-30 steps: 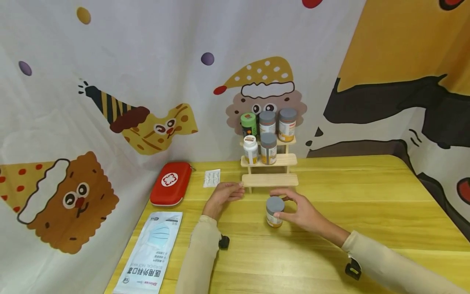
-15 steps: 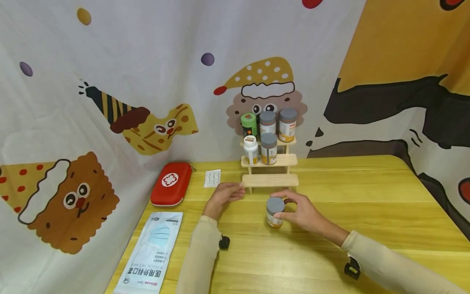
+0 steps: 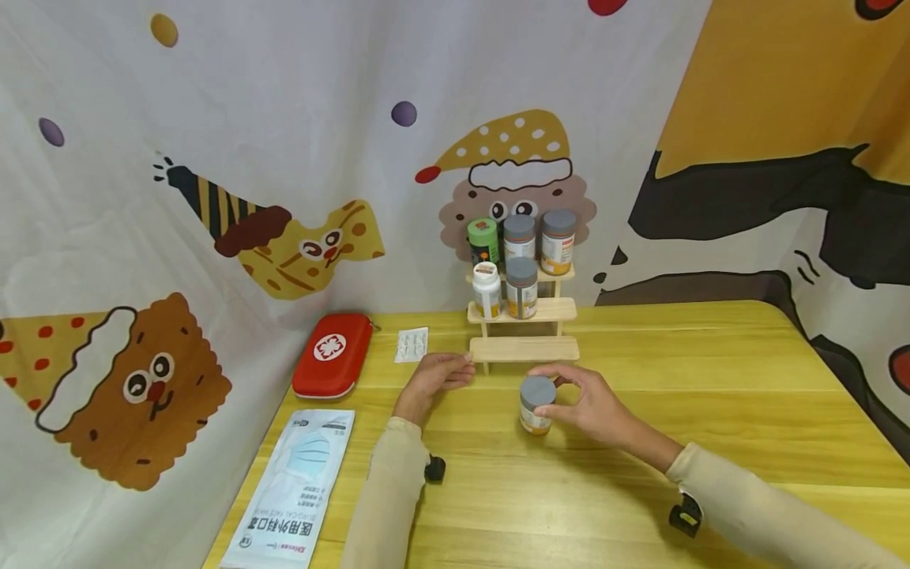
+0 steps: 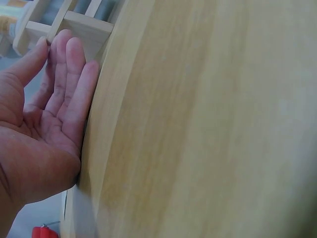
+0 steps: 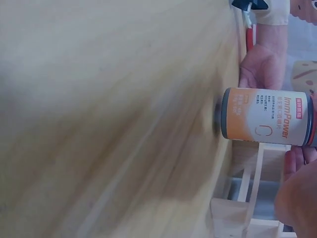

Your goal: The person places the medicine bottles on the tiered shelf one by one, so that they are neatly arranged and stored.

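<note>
In the head view my right hand (image 3: 593,407) grips a supplement bottle (image 3: 535,419) with a grey lid, thumb and fingers around its upper part. The right wrist view shows the bottle's white and orange label (image 5: 270,116), its base close over the table with a shadow beneath. My left hand (image 3: 435,383) pinches the left end of the bottom shelf of a small three-step wooden stand (image 3: 524,348). In the left wrist view, thumb and index fingertip meet at the stand's corner, the other fingers nearly straight. No bottle stands on that bottom shelf.
A white bottle (image 3: 486,292) and a grey-lidded bottle (image 3: 522,291) stand on the middle step. Above them are a green-lidded bottle (image 3: 484,241) and two grey-lidded ones. At left lie a red first-aid case (image 3: 332,356), a mask packet (image 3: 291,486) and a small paper (image 3: 411,345).
The right hand and the bottle have shifted slightly up and to the right. The left hand stays at the shelf's end.
</note>
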Motion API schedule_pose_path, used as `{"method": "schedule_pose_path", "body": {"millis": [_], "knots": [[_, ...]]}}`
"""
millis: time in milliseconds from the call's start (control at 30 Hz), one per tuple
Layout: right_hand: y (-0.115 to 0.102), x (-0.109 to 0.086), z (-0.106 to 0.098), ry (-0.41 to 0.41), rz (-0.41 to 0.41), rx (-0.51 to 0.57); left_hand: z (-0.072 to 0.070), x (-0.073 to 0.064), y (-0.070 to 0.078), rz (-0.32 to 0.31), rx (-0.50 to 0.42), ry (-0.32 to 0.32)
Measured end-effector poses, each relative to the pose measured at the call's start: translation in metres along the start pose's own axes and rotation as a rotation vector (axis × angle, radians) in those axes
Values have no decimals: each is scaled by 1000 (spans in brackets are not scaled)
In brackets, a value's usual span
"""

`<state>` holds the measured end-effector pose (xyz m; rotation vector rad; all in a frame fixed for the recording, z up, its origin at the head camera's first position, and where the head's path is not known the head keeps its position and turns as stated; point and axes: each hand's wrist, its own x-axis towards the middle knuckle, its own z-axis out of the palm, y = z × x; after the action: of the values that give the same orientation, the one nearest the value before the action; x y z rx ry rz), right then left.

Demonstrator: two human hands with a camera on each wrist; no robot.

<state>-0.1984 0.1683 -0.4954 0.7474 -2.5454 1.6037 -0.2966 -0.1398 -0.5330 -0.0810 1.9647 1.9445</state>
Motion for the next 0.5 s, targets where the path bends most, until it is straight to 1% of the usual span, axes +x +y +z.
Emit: {"method": "schedule_pose_path", "body": {"millis": [133, 300, 500], "knots": [[-4, 4, -6, 5, -31, -22, 0, 0, 1, -3, -7, 12], [-7, 7, -13, 15, -47, -34, 1, 0, 2, -1, 6, 11], [-10, 14, -19, 37, -79, -52, 1, 1, 0, -15, 9, 22]]}}
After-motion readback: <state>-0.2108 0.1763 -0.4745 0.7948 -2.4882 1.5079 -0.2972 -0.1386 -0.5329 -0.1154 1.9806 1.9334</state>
